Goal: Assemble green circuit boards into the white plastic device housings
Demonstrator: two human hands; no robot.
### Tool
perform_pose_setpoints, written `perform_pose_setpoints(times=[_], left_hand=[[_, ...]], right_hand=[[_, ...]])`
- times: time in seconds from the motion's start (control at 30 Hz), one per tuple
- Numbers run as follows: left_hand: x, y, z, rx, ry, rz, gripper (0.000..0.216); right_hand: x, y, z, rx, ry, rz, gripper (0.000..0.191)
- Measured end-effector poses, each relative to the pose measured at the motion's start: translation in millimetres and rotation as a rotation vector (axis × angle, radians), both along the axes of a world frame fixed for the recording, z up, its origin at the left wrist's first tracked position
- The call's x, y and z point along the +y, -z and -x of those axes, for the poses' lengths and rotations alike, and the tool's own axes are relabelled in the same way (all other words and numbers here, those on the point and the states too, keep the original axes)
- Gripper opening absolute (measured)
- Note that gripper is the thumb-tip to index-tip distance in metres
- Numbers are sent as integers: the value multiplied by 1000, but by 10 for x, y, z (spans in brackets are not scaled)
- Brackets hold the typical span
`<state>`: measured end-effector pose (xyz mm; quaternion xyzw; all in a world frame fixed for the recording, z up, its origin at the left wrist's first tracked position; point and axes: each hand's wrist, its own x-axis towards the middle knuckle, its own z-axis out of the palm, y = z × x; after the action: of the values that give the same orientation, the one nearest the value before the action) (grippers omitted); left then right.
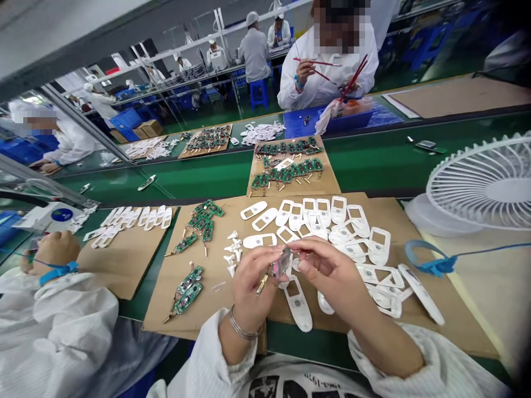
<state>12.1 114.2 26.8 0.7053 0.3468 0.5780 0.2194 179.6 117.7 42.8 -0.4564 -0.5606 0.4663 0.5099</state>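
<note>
My left hand (255, 279) is closed around a small circuit board (283, 265) with a clear display, held upright above the cardboard. A brass-coloured tip (261, 284) sticks out of it below my fingers. At the display's upper edge, the fingers of my right hand (326, 268) are pinched together; whatever lies between them is too small to make out. Under my hands lies a white plastic housing (298, 309) with a window cut in it. More white housings (379, 246) are spread to the right. Small white plastic parts (232, 251) lie left of my left hand.
Green circuit boards (188, 293) lie on the cardboard (160, 307) at left. Ahead, another board-covered cardboard sheet (290, 166) rests on the green belt (373, 149). A white fan (489, 182) stands at right. Co-workers sit opposite (286, 83) and at my left (58, 326).
</note>
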Motion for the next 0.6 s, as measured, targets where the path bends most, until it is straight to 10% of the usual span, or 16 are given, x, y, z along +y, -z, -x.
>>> perform_pose_setpoints(times=[0.37,0.6], left_hand=[[-22,-46,-11,142,-43,-190,44],[-122,1,-239,-329,15,340,29]], right_hand=[[-52,20,196,245,138,-55,3],[-182,-28,180,-76,342,-309,7]])
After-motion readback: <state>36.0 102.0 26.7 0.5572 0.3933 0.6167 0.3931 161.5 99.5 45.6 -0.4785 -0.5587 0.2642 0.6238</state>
